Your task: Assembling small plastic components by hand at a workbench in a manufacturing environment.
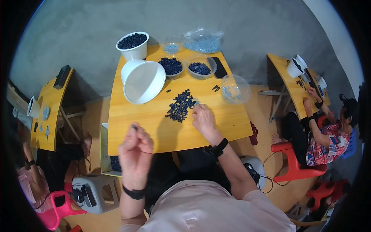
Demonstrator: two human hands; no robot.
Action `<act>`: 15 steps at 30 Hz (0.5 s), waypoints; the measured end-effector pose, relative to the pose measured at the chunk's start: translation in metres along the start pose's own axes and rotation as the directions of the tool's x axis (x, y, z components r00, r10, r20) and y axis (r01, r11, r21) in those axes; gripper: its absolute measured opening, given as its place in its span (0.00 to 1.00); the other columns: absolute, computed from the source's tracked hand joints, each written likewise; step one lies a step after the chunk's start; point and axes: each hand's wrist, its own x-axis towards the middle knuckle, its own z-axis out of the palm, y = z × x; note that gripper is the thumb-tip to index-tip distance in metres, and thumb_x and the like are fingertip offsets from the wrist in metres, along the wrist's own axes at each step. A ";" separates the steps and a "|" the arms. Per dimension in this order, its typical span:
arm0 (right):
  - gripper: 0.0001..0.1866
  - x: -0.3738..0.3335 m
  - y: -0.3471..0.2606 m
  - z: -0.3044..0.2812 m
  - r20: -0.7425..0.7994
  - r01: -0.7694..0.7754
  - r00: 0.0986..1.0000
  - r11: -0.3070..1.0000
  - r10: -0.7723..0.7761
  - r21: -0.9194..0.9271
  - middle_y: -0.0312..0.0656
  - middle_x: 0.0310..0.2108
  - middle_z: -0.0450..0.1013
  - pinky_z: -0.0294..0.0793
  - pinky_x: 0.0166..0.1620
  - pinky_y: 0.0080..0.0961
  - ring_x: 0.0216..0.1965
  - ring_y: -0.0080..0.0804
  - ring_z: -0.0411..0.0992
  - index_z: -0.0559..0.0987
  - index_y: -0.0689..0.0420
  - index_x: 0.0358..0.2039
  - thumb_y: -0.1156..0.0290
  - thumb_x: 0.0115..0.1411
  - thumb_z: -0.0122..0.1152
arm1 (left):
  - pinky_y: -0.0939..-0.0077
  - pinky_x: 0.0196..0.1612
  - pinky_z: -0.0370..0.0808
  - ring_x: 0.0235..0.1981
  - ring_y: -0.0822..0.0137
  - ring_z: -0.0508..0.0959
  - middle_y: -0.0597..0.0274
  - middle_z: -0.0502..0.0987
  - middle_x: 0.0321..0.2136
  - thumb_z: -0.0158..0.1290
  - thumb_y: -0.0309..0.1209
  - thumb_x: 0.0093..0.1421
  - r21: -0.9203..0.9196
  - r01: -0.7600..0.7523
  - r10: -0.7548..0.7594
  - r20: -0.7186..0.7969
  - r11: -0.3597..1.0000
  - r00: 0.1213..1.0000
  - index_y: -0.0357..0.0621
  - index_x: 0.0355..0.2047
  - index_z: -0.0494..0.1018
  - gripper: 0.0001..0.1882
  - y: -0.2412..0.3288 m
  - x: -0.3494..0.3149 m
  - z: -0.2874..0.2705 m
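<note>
My left hand (136,143) is raised over the table's near left edge, fingers curled. A small black part (134,127) shows between its fingertips. On the wooden table (216,131), my right hand (204,119) rests with its fingers pinched together beside a little heap of small pale, silvery pieces (196,101). What that pinch holds, if anything, is hidden. A loose pile of small black tube-like parts (179,107) lies just left of my right hand. An empty white tub (145,83) lies tipped toward me at the left.
At the back stand a white bucket of black parts (132,45), two clear bowls of black parts (170,67) (200,69) and a bag of pale blue pieces (203,40). A phone (219,67), small pliers (216,87) and a clear bowl (236,89) lie right. Others work at side tables.
</note>
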 end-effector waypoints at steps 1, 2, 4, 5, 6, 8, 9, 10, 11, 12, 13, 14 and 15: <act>0.06 0.001 -0.003 0.001 -0.003 -0.015 1.000 1.000 0.015 0.001 0.46 0.27 0.69 0.69 0.33 0.38 0.31 0.45 0.69 0.73 0.59 0.25 0.78 0.45 0.60 | 0.80 0.31 0.66 0.25 0.71 0.66 0.63 0.67 0.25 0.50 0.23 0.53 0.026 0.028 -0.027 -0.026 0.999 0.999 0.38 0.42 0.65 0.15 -0.010 -0.001 -0.007; 0.06 -0.004 -0.001 0.001 0.013 -0.009 1.000 1.000 0.009 0.010 0.46 0.27 0.69 0.69 0.33 0.38 0.31 0.45 0.69 0.73 0.59 0.25 0.78 0.45 0.60 | 0.80 0.32 0.68 0.26 0.70 0.68 0.63 0.68 0.25 0.50 0.24 0.53 0.035 0.062 -0.061 -0.049 0.997 0.997 0.38 0.41 0.66 0.13 -0.020 -0.002 -0.015; 0.06 -0.003 0.007 -0.003 -0.005 0.048 0.999 0.998 -0.048 0.034 0.47 0.30 0.68 0.69 0.33 0.40 0.31 0.49 0.70 0.71 0.61 0.27 0.77 0.47 0.58 | 0.80 0.32 0.72 0.28 0.69 0.73 0.60 0.73 0.26 0.50 0.25 0.56 0.058 0.119 -0.117 -0.034 0.991 0.993 0.39 0.37 0.68 0.08 -0.031 0.005 -0.024; 0.06 0.002 0.005 -0.005 0.000 0.059 0.998 0.997 -0.059 0.047 0.47 0.30 0.68 0.69 0.33 0.40 0.31 0.49 0.70 0.71 0.61 0.27 0.77 0.47 0.58 | 0.81 0.28 0.72 0.22 0.70 0.73 0.61 0.73 0.22 0.47 0.28 0.60 0.167 0.122 -0.102 -0.127 0.978 0.987 0.39 0.37 0.69 0.07 -0.034 0.009 -0.024; 0.05 -0.002 -0.005 -0.016 -0.054 0.095 0.995 0.983 -0.088 0.156 0.47 0.29 0.68 0.69 0.32 0.38 0.30 0.49 0.69 0.71 0.61 0.26 0.79 0.47 0.57 | 0.80 0.28 0.73 0.22 0.70 0.74 0.61 0.73 0.23 0.47 0.27 0.60 0.231 0.110 -0.090 -0.095 0.967 0.991 0.39 0.37 0.69 0.07 -0.033 0.012 -0.029; 0.04 -0.007 -0.018 -0.030 -0.108 0.163 0.985 0.915 -0.131 0.369 0.44 0.26 0.68 0.68 0.28 0.29 0.27 0.40 0.69 0.71 0.62 0.27 0.83 0.50 0.53 | 0.79 0.29 0.73 0.22 0.70 0.74 0.61 0.74 0.23 0.47 0.27 0.60 0.290 0.099 -0.080 -0.075 0.952 0.994 0.39 0.37 0.69 0.06 -0.033 0.010 -0.037; 0.04 -0.008 -0.020 -0.033 -0.107 0.160 0.986 0.917 -0.130 0.366 0.44 0.26 0.68 0.68 0.28 0.29 0.27 0.40 0.69 0.71 0.62 0.27 0.83 0.50 0.53 | 0.79 0.29 0.74 0.23 0.70 0.75 0.60 0.75 0.24 0.47 0.27 0.60 0.368 0.063 -0.048 -0.050 0.928 0.998 0.38 0.37 0.69 0.06 -0.033 0.013 -0.039; 0.04 -0.012 -0.022 -0.035 -0.015 0.064 0.998 0.826 -0.067 0.561 0.41 0.25 0.68 0.67 0.27 0.25 0.26 0.33 0.69 0.72 0.62 0.29 0.83 0.51 0.52 | 0.79 0.30 0.74 0.24 0.70 0.76 0.59 0.75 0.24 0.47 0.26 0.60 0.442 0.026 -0.019 -0.021 0.896 1.000 0.38 0.37 0.70 0.06 -0.034 0.016 -0.039; 0.04 -0.015 -0.025 -0.038 0.088 -0.047 0.996 0.693 -0.024 0.719 0.38 0.25 0.68 0.67 0.27 0.21 0.26 0.26 0.68 0.72 0.62 0.30 0.82 0.53 0.51 | 0.79 0.30 0.74 0.24 0.70 0.76 0.59 0.75 0.24 0.47 0.26 0.60 0.439 0.030 -0.024 -0.020 0.898 1.000 0.38 0.37 0.70 0.06 -0.036 0.018 -0.038; 0.04 -0.017 -0.034 -0.045 0.089 -0.053 0.996 0.697 -0.016 0.715 0.38 0.25 0.68 0.67 0.27 0.21 0.26 0.26 0.68 0.72 0.62 0.30 0.82 0.53 0.51 | 0.80 0.29 0.74 0.23 0.69 0.76 0.58 0.75 0.24 0.48 0.27 0.60 0.478 0.036 -0.018 -0.043 0.877 0.999 0.38 0.36 0.69 0.06 -0.037 0.017 -0.035; 0.04 -0.018 -0.047 -0.054 0.197 -0.186 0.980 0.548 0.038 0.815 0.36 0.26 0.68 0.66 0.26 0.18 0.27 0.21 0.67 0.73 0.61 0.32 0.81 0.55 0.50 | 0.81 0.29 0.74 0.23 0.69 0.76 0.58 0.75 0.24 0.49 0.28 0.59 0.517 0.040 -0.007 -0.066 0.855 0.998 0.39 0.35 0.69 0.06 -0.037 0.016 -0.034; 0.05 -0.019 -0.054 -0.058 0.310 -0.314 0.948 0.374 0.070 0.873 0.34 0.26 0.68 0.66 0.26 0.15 0.27 0.17 0.66 0.73 0.61 0.33 0.80 0.57 0.49 | 0.81 0.29 0.74 0.23 0.69 0.76 0.58 0.75 0.24 0.49 0.28 0.59 0.513 0.046 -0.012 -0.070 0.857 0.997 0.39 0.35 0.69 0.06 -0.039 0.015 -0.035; 0.05 -0.021 -0.054 -0.057 0.312 -0.316 0.947 0.376 0.074 0.871 0.34 0.26 0.68 0.66 0.26 0.15 0.27 0.17 0.66 0.73 0.61 0.33 0.80 0.57 0.49 | 0.80 0.29 0.75 0.24 0.69 0.76 0.57 0.75 0.24 0.48 0.28 0.59 0.545 0.047 -0.004 -0.081 0.837 0.997 0.38 0.35 0.69 0.06 -0.039 0.014 -0.037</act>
